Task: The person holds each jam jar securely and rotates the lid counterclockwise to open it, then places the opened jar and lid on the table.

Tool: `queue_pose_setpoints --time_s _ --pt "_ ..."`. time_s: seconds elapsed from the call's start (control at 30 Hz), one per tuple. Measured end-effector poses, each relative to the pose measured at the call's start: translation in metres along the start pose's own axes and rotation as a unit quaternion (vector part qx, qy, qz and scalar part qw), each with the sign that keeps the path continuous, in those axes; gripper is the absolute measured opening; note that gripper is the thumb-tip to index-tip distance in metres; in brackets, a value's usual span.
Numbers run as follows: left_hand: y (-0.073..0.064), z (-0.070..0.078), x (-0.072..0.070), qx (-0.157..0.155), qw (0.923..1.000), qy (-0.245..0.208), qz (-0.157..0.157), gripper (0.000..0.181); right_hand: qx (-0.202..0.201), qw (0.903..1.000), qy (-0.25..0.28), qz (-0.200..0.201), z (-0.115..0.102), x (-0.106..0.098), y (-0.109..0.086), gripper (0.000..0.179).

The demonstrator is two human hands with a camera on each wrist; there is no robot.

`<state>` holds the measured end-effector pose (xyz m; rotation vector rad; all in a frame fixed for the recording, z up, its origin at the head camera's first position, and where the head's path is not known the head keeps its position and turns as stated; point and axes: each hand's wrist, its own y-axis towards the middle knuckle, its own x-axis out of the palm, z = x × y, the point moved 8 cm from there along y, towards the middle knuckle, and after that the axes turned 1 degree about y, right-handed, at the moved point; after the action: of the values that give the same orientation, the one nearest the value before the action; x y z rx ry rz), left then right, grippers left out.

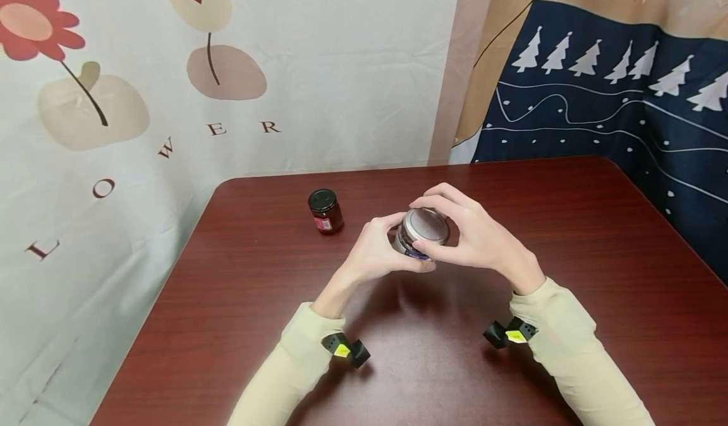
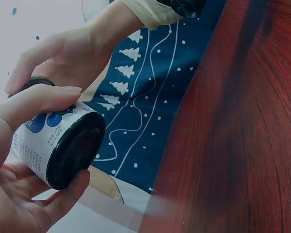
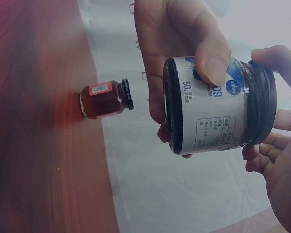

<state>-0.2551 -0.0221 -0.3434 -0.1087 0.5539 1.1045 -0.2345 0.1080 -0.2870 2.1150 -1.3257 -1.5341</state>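
A glass jar of dark jam (image 3: 208, 111) with a white label and blueberry pictures is held up between both hands, over the middle of the table. My left hand (image 1: 378, 249) grips its body, thumb across the label and fingers round the far side, as the left wrist view shows. On the lid (image 1: 427, 225), which looks silvery from above, the fingers and thumb of my right hand (image 1: 472, 230) curl round the rim. The jar's dark base (image 2: 77, 150) faces the left wrist camera, and the lid is on the jar.
A second, smaller jar (image 1: 325, 212) with a black lid and a red label stands on the reddish-brown table (image 1: 256, 274), left of the hands. Behind the table hang a pale flower-print cloth (image 1: 352, 66) and a dark blue tree-print cloth (image 1: 574, 107).
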Motion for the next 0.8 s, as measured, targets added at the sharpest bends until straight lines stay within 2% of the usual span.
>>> queue_pose_setpoints --time_s 0.17,0.5,0.8 --pt "0.000 -0.003 -0.002 -0.004 0.9998 -0.017 0.007 0.054 -0.002 0.9998 -0.008 0.016 0.002 -0.004 0.000 0.046" --pt "0.003 -0.006 -0.007 0.003 0.9994 -0.013 0.033 0.056 0.020 0.9991 0.001 0.037 0.010 -0.014 -0.004 0.045" --pt "0.004 -0.012 -0.014 -0.022 0.9971 -0.026 0.068 0.055 0.049 0.9973 -0.011 0.053 0.022 -0.019 -0.006 0.045"
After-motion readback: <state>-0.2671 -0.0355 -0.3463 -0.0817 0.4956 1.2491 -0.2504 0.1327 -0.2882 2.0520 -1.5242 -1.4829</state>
